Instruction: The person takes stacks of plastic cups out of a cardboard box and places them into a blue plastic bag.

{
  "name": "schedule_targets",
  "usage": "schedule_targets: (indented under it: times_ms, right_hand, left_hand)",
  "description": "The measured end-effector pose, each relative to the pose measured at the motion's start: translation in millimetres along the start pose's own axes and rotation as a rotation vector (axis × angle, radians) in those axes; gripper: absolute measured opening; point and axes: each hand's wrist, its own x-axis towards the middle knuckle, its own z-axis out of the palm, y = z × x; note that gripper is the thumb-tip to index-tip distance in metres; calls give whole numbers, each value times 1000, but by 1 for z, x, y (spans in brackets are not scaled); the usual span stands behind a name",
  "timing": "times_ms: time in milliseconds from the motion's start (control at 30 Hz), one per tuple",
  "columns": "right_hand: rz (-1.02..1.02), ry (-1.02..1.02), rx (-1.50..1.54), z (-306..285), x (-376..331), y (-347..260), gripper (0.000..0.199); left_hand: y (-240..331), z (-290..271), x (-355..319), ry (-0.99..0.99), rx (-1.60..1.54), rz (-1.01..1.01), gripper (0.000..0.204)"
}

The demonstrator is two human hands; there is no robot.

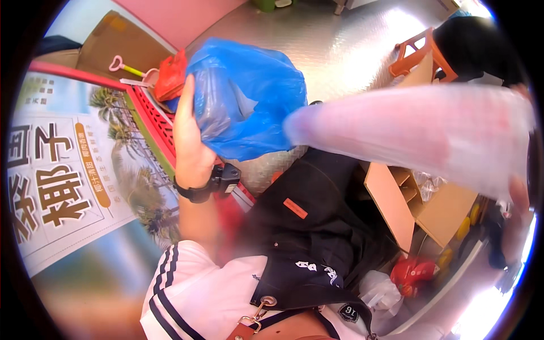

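While a white striped sleeve point(181, 283) and a black apron point(317, 226) fill the nearest part of the view, the blue plastic bag point(249, 96) sits higher up, near the middle, and serves as the landmark. Below and right of the bag lies an open cardboard box point(413, 198), with a red packet point(416, 271) and crumpled clear plastic point(379, 292) nearer the person. Left of the bag hangs a large printed poster point(73, 181) showing palm trees, edged by a red and green crate rim point(153, 124).

A left hand point(190, 141), with a black watch point(212, 184) on its wrist, presses flat against the bag's left side; its fingers are stretched open and lie on the plastic rather than closing round it. Right of the bag, a blurred pink sheet or bag point(419, 133) sweeps across, its near end touching the blue bag. The right hand point(518, 192) is only a blur at the far right edge, and its grip cannot be told. Beyond the bag lie a red bag point(170, 76), a shiny metal floor point(334, 39) and an orange stool point(422, 54).
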Motion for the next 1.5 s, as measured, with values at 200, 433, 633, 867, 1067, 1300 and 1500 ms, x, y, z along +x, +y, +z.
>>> schedule_targets:
  times_ms: [200,433,633,867,1067,1300,1500]
  right_hand:
    - [-80,197,420,180,93,5,63]
    - [3,-272,170,398,38,3,59]
    - [166,-11,116,278,-38,99,25]
    - [1129,3,-633,193,-225,323,45]
    - [1308,-286,-681,233,-238,356,71]
    - [1306,-129,-619,230,-227,335,80]
    - [955,32,-358,95,-215,280,74]
  left_hand:
    - [-3,-7,-7,95,-22,-25,31]
    - [1,2,-13,185,173,176,38]
    - [21,-52,-16,163,927,671,63]
    - [4,-13,-6,-1,913,643,67]
    - [-2,34,-15,337,336,341,46]
    - [20,-9,-1,280,342,284,45]
    - [16,-11,10,192,306,274,43]
